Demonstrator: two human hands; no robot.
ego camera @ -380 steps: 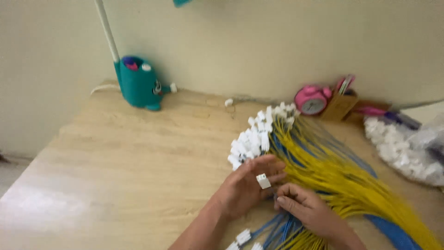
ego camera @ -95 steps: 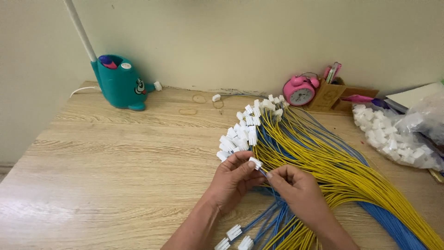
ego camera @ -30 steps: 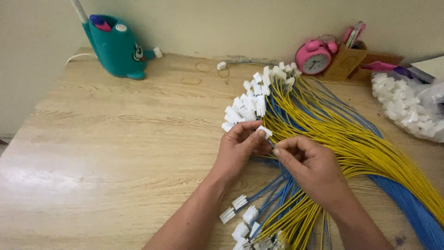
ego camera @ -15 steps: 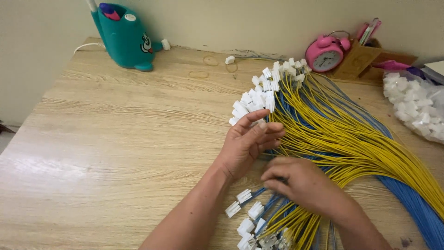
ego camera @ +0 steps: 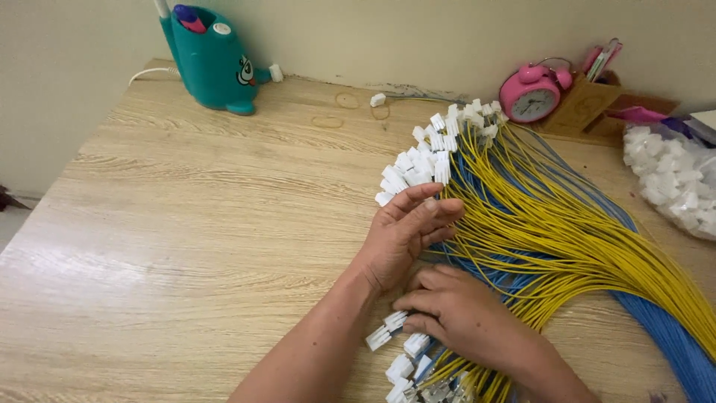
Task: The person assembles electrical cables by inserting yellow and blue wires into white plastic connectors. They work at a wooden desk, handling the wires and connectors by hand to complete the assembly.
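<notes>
A big fan of yellow wires (ego camera: 567,216) and blue wires (ego camera: 671,339) lies on the wooden table (ego camera: 186,224). White plastic connectors (ego camera: 425,160) cap their far ends. My left hand (ego camera: 406,235) rests flat at the near edge of that connector cluster, fingers stretched out and apart, holding nothing. My right hand (ego camera: 455,313) lies lower, just below the left, fingers curled onto wires beside a second bunch of white connectors (ego camera: 391,351) at the bottom edge. Its thumb is hidden.
A teal cartoon-shaped pen holder (ego camera: 212,56) stands at the back left against the wall. A pink alarm clock (ego camera: 531,93) and a brown holder with pens (ego camera: 589,101) stand at the back right. A clear bag of white connectors (ego camera: 671,175) lies at the right edge.
My right hand has dropped from beside the left hand down to the lower bunch of connectors. My left hand has stayed at the top cluster with its fingers spread.
</notes>
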